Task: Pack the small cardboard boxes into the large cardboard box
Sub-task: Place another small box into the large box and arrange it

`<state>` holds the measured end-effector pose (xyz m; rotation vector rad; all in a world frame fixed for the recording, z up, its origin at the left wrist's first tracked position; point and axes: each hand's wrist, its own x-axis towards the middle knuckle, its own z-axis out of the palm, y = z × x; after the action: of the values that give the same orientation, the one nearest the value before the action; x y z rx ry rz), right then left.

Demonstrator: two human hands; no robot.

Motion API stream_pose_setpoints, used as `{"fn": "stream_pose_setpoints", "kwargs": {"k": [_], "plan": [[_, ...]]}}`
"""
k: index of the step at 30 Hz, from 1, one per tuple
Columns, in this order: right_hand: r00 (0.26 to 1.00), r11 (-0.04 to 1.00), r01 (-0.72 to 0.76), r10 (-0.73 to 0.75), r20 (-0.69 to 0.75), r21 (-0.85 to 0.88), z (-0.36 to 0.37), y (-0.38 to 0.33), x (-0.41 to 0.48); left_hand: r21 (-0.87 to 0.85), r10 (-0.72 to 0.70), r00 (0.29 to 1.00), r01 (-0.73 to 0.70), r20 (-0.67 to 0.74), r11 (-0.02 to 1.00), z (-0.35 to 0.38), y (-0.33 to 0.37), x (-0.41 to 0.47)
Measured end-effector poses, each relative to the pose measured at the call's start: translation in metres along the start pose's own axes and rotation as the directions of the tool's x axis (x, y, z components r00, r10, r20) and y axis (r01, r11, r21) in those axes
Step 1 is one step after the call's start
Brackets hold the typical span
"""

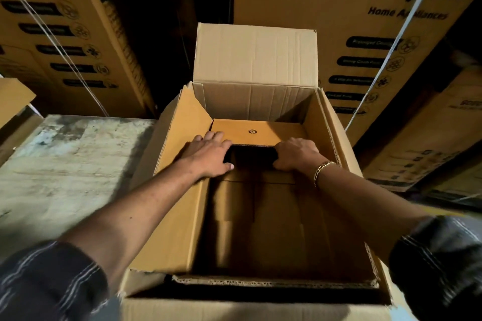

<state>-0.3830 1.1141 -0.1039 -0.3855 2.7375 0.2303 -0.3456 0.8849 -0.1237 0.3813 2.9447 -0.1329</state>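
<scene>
Right stacked carton: "Crompton", with "Home Appliances" beneath, in black.
Left stacked carton: "…me Appliances", cut off at the top.
Black labels: too blurred to read.
Small cardboard box: black emblem, no letters.

Your right hand hides its fingertips under the near edge of the small cardboard box, whose printed mark is too small to read. Shadow swallows the floor of the large cardboard box. Your sleeves run off frame; small labels on the stacked cartons blur.
</scene>
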Motion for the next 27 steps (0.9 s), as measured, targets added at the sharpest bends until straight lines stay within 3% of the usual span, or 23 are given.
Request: {"fn": "stream_pose_setpoints", "kwargs": {"k": [8, 15, 27], "plan": [[0.996, 0.997, -0.058, 0.061, -0.058, 0.048, -0.015, 0.015, 0.016, 0.027, 0.019, 0.964, -0.013, -0.263, 1.0, 0.0, 0.002, 0.034], [0.989, 0.997, -0.066, 0.059, -0.134, -0.042, -0.032, 0.043, 0.054, 0.058, -0.076, 0.973, 0.091, -0.219, 0.994, -0.014, -0.01, 0.061], [0.981, 0.989, -0.078, 0.053, -0.187, -0.128, -0.058, 0.055, 0.088, 0.038, -0.117, 0.982, 0.124, -0.15, 0.992, -0.019, -0.016, 0.096]]}}
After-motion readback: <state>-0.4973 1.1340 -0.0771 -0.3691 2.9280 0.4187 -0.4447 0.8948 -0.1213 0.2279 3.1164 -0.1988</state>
